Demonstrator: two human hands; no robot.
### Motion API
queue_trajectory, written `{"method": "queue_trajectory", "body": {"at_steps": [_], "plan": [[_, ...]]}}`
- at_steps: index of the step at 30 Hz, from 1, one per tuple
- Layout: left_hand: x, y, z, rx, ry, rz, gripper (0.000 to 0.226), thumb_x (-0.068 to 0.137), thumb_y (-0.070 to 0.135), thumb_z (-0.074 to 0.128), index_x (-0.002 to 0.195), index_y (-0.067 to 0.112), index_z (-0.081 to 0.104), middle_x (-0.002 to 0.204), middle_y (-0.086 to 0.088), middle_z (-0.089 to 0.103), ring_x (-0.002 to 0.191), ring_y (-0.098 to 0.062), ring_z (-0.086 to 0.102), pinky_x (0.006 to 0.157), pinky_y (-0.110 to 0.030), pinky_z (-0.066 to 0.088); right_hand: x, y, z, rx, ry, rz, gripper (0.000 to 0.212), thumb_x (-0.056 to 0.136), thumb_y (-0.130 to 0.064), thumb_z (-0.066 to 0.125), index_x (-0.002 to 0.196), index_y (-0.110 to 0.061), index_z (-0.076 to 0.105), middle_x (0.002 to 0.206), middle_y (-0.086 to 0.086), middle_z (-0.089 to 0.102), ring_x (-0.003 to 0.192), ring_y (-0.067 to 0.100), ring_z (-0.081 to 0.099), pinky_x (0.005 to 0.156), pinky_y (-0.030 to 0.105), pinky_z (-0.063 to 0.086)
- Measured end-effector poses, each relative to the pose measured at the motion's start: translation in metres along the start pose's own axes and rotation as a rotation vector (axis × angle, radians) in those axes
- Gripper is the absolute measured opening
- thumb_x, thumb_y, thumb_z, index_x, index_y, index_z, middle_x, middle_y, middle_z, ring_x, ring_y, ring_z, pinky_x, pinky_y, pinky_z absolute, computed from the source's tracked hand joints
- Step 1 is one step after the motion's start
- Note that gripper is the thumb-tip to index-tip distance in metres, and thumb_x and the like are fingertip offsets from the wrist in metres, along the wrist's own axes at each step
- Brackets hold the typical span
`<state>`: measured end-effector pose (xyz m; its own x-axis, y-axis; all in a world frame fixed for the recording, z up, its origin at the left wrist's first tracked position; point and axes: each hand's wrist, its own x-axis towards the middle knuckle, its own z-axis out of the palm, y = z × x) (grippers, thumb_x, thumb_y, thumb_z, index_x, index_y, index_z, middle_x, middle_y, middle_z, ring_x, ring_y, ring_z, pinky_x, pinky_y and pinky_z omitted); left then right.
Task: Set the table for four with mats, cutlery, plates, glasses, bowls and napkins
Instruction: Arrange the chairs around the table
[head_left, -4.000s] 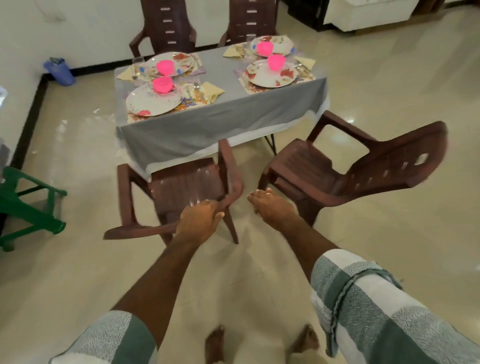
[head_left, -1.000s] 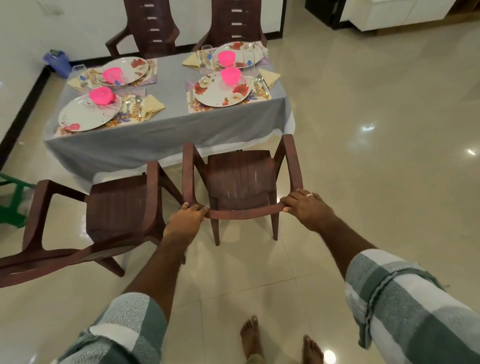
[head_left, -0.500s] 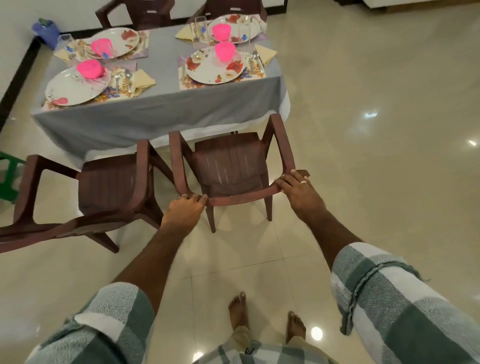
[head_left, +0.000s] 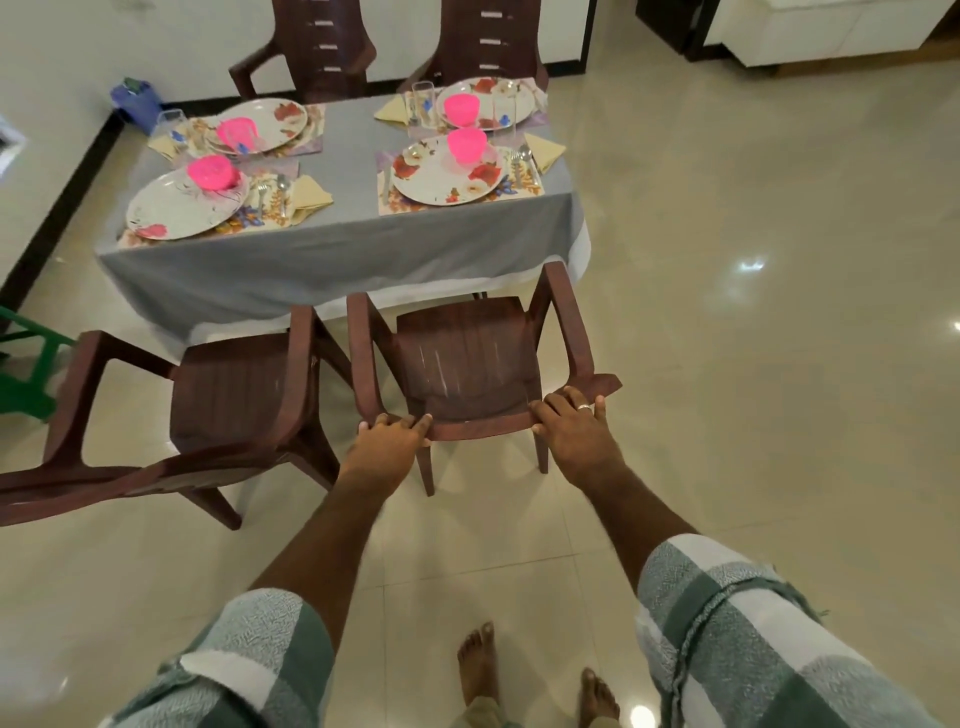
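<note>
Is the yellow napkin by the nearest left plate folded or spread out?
Folded: the napkin lies as a small layered wedge beside the cutlery.

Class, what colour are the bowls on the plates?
Bright pink bowls, clearest in the head view.

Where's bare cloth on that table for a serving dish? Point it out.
The grey strip of tablecloth down the middle, between the left mats and right mats, is bare. So is the near edge before the chairs. Each mat is crowded with plate, bowl, cutlery and napkin.

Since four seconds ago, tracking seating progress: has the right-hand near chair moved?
Yes. The chair gripped by both hands now faces the table, its front at the tablecloth edge instead of angled away.
</note>
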<state>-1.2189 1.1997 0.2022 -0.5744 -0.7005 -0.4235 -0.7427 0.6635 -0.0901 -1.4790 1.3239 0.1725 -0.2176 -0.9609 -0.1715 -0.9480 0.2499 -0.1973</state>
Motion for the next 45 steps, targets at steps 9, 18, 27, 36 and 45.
{"method": "queue_trajectory", "body": {"at_steps": [9,18,27,36,45], "plan": [[0.002,-0.009,0.000,-0.052,0.004,0.026,0.058,0.107,0.021,0.043,0.159,0.027,0.020,0.157,-0.004,0.040,0.145,-0.035,0.033,0.119,-0.060,0.026,-0.001,-0.013,-0.001,0.028,0.041,0.037,0.032,0.106,-0.032,0.041,0.137,-0.028,0.047,0.141,-0.003,0.050,0.145,0.026,0.031,0.119,0.052,0.021],[0.001,0.000,-0.010,-0.108,0.057,0.011,0.051,0.105,0.055,0.028,0.140,0.026,0.051,0.134,-0.001,0.061,0.125,-0.025,0.057,0.113,-0.056,0.036,-0.001,-0.013,-0.012,-0.029,0.021,0.038,0.032,0.105,-0.035,0.041,0.135,-0.030,0.051,0.138,-0.005,0.054,0.140,0.023,0.039,0.116,0.047,0.027],[0.074,0.096,-0.093,-0.170,0.277,0.123,0.043,0.104,0.054,0.031,0.112,0.022,0.060,0.110,0.000,0.068,0.097,-0.025,0.067,0.083,-0.041,0.052,0.037,0.054,-0.062,0.020,0.056,-0.008,0.041,0.104,-0.045,0.032,0.136,-0.026,0.050,0.138,-0.002,0.055,0.130,0.024,0.050,0.118,0.056,0.018],[0.198,0.193,-0.222,-0.238,0.420,0.094,0.038,0.102,0.043,0.047,0.131,0.021,0.058,0.131,-0.001,0.063,0.115,-0.024,0.061,0.095,-0.042,0.051,0.142,0.217,-0.160,-0.080,0.038,-0.018,0.034,0.100,-0.027,0.049,0.134,-0.028,0.049,0.134,0.001,0.057,0.128,0.025,0.050,0.114,0.057,0.024],[0.291,0.264,-0.324,-0.332,0.403,-0.078,0.040,0.103,0.044,0.049,0.134,0.020,0.055,0.132,-0.005,0.063,0.118,-0.024,0.060,0.097,-0.041,0.048,0.251,0.318,-0.241,-0.067,0.034,-0.195,0.041,0.098,-0.023,0.053,0.138,-0.027,0.046,0.139,0.004,0.053,0.130,0.026,0.047,0.111,0.051,0.030]]}}
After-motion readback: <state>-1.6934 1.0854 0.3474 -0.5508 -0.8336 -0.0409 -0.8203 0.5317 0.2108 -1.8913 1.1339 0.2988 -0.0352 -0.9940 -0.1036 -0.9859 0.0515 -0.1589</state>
